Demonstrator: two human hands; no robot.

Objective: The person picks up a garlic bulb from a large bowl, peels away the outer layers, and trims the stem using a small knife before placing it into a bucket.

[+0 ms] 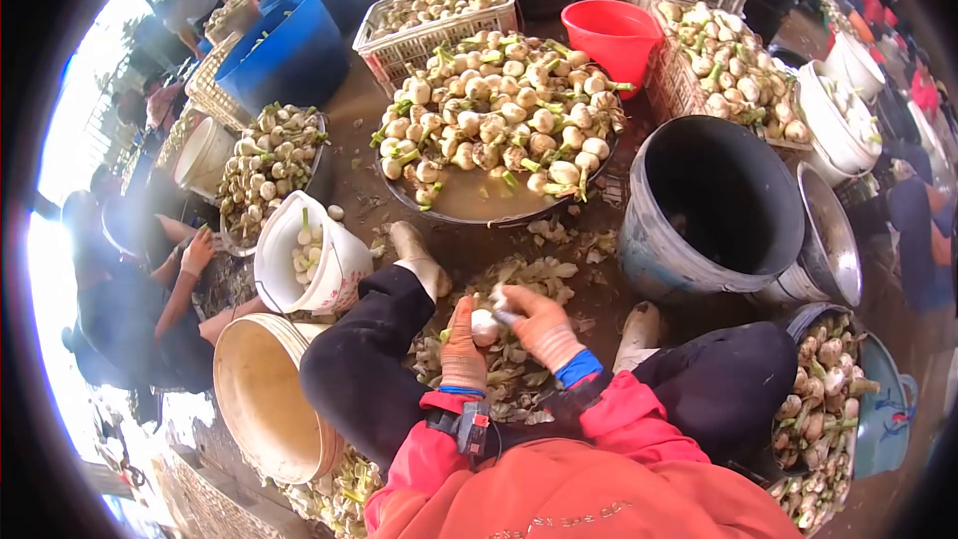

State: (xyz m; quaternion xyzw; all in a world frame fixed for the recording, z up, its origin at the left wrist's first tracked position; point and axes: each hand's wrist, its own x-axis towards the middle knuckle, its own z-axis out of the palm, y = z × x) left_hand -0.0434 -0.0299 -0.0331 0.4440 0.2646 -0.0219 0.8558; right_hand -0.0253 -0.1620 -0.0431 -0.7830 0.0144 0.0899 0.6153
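Both my hands wear orange gloves and meet in front of my lap. My left hand is closed around the lower left of a white garlic bulb. Against the bulb's upper right side, my right hand grips a small tool, mostly hidden by the fingers. Below and around the hands lie loose peelings on the ground. Ahead of them stands a wide round tub with brownish water and a high heap of garlic bulbs.
A white bucket holding a few bulbs and a beige bucket stand left. A large dark bucket and a metal basin stand right. Crates, a red basin and blue barrels are behind. A person sits at far left.
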